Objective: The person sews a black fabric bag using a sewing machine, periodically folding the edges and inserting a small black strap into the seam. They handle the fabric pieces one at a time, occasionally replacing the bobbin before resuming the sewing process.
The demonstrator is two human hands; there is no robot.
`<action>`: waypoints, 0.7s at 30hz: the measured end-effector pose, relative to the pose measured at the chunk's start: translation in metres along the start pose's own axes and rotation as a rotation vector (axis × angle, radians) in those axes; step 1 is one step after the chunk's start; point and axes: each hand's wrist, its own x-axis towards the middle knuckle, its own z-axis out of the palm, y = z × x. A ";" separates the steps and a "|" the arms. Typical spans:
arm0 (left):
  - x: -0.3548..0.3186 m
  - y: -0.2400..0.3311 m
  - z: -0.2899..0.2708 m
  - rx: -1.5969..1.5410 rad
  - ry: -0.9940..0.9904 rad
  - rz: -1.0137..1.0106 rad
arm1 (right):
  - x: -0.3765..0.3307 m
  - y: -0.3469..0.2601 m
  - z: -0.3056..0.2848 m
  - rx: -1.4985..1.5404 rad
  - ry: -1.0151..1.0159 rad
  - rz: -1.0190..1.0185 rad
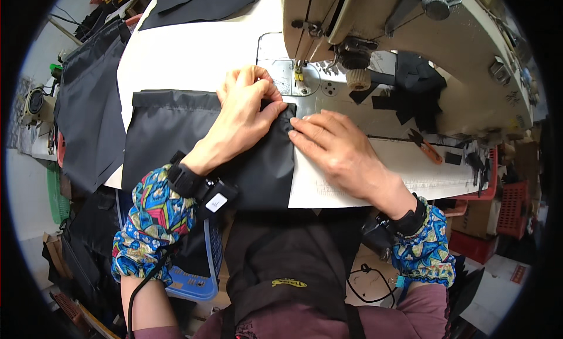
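Note:
A black fabric panel [176, 125] lies flat on the pale table, a folded band running along its far edge. My left hand [243, 113] is closed at the panel's far right corner, thumb and fingers pinching the cloth there. Against the right edge of the same panel rest the fingertips of my right hand [343, 154], its fingers stretched out and its thumb hidden. Just beyond the corner is the presser foot [299, 76] of a sewing machine [375, 16], standing over the metal needle plate [275, 69]. The cloth lies short of the foot.
Orange-handled thread snips [431, 151] lie right of my right hand, near a heap of black scraps [417, 84]. More dark panels [91, 104] hang at the left, others [199, 8] lie at the back. A blue basket [202, 292] stands below the table, a red basket [513, 210] at far right.

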 end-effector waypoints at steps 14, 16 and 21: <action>0.064 -0.037 0.031 -0.020 0.057 -0.027 | 0.008 0.040 0.011 -0.069 0.051 0.198; 0.064 -0.040 0.028 -0.019 0.039 0.049 | 0.009 0.041 0.009 -0.087 0.033 0.186; 0.053 -0.046 0.013 -0.076 0.059 0.086 | -0.023 0.025 -0.020 -0.121 0.218 0.294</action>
